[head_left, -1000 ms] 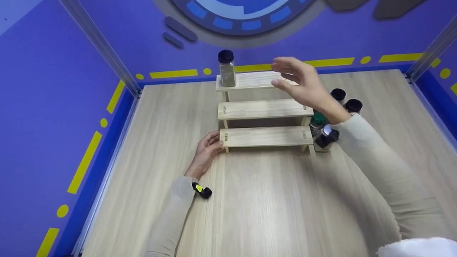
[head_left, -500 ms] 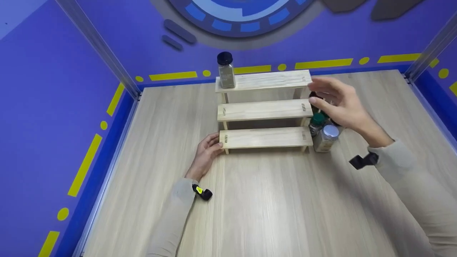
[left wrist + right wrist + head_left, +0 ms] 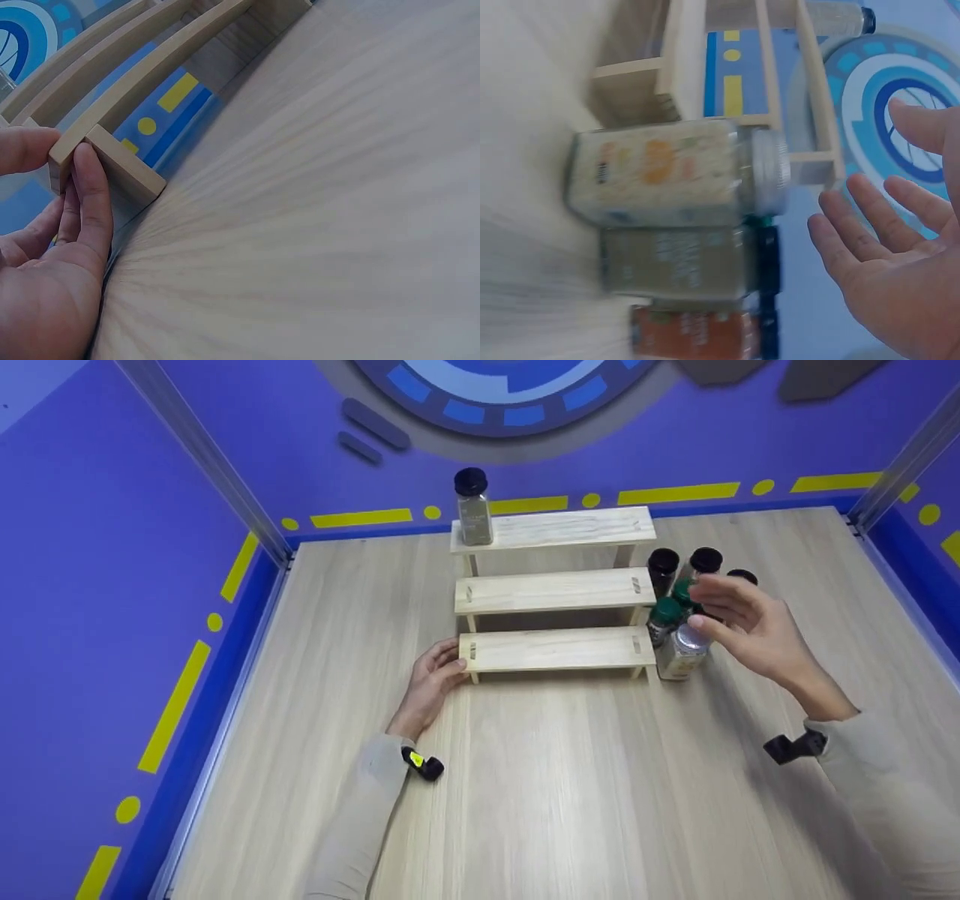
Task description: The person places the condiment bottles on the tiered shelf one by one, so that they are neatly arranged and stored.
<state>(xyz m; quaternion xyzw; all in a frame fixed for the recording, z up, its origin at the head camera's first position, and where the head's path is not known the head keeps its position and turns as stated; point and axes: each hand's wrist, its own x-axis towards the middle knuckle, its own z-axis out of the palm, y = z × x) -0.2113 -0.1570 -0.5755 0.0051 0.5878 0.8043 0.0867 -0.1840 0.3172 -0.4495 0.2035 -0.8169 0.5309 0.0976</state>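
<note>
A three-step wooden rack (image 3: 555,651) stands in the middle of the table. My left hand (image 3: 429,682) pinches the left end of its lowest step; in the left wrist view the thumb lies on top and the fingers (image 3: 91,195) beneath the board. On the top step, at the left, stands a black-capped spice jar (image 3: 474,514). My right hand (image 3: 761,637) hovers with loosely spread fingers over the jars beside the rack. Nearest to it is a silver-lidded jar (image 3: 660,172) with pale contents; green-capped jars (image 3: 664,619) stand behind it.
Several black-capped jars (image 3: 705,561) crowd the rack's right side, one with orange-red contents (image 3: 694,332). Blue panels (image 3: 300,442) with yellow marks wall the table (image 3: 540,780) at the back and sides. A small black wrist camera (image 3: 795,746) sits on the right sleeve.
My right hand has come from the top step rightward and down to above the jars. The left hand keeps its grip on the rack; the jar on top stays put.
</note>
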